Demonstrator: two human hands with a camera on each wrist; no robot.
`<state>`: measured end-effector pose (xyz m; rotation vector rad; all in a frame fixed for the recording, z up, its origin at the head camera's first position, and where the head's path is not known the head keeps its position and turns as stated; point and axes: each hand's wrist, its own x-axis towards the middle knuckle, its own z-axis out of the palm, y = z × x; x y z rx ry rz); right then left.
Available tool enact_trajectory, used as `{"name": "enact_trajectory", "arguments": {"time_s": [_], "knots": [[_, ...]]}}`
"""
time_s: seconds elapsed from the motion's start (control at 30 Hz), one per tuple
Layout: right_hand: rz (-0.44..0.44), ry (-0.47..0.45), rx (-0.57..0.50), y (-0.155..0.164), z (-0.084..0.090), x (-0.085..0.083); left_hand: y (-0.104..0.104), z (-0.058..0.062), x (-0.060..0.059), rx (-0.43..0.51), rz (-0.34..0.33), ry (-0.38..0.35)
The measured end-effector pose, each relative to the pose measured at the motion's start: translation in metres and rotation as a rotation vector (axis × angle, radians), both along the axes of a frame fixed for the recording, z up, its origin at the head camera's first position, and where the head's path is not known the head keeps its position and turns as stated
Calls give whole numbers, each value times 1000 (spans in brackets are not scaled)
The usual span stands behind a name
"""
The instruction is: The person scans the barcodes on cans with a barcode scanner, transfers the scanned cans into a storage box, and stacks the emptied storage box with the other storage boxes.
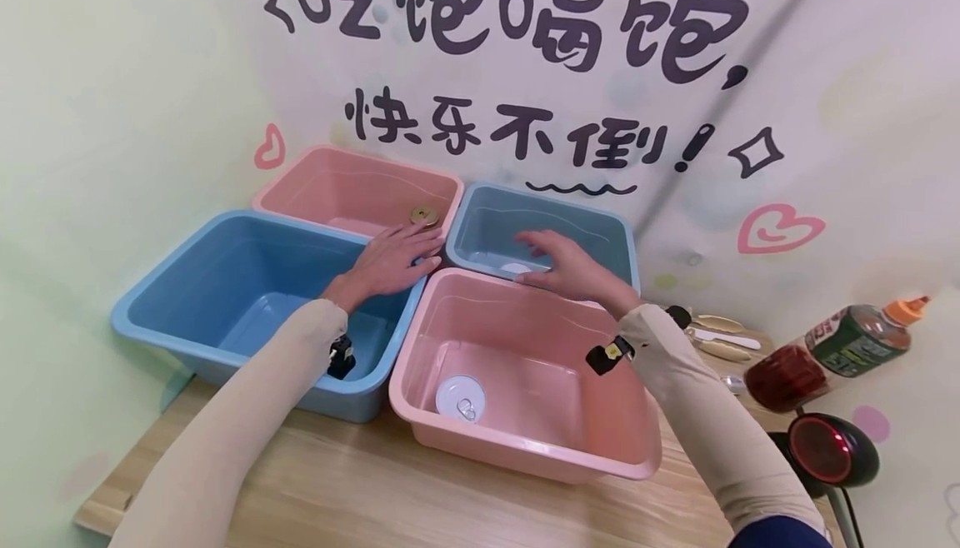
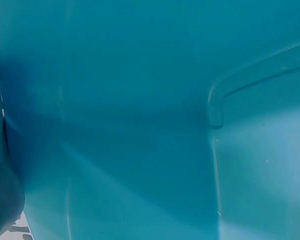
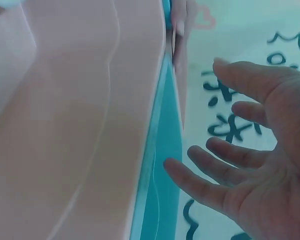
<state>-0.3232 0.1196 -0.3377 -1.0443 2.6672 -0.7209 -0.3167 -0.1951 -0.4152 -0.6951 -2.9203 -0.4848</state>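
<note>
My left hand (image 1: pixel 393 261) reaches over the back right corner of the large blue basin (image 1: pixel 225 331), fingers extended toward the rear pink basin. Just beyond its fingertips a gold-coloured can (image 1: pixel 424 215) sits in that rear pink basin (image 1: pixel 330 186); whether they touch cannot be told. Spread and slightly bent, the fingers of my right hand (image 1: pixel 566 265) are above the smaller blue basin (image 1: pixel 547 206) with nothing in them. A white round object (image 1: pixel 515 268) shows partly below that hand. In the front pink basin (image 1: pixel 517 448) lies a white-topped can (image 1: pixel 460 398) with a pull ring.
The basins stand close together on a wooden table (image 1: pixel 337 481) against a printed cloth backdrop (image 1: pixel 480 73). At the right are a red sauce bottle (image 1: pixel 825 356) with an orange cap, white-handled cutlery (image 1: pixel 723 337) and a black round device (image 1: pixel 832 448).
</note>
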Motion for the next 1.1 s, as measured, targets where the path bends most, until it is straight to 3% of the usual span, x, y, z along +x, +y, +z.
{"name": "enact_trajectory", "arguments": {"time_s": [0.17, 0.47, 0.83, 1.1], "knots": [[68, -40, -31, -11, -1, 22, 0, -1, -2, -2, 1, 4], [237, -100, 99, -39, -28, 51, -1, 0, -2, -10, 0, -1], [377, -278, 161, -53, -76, 59, 0, 0, -1, -12, 4, -4], [394, -200, 299, -59, -99, 58, -1, -1, -1, 2, 1, 12]]}}
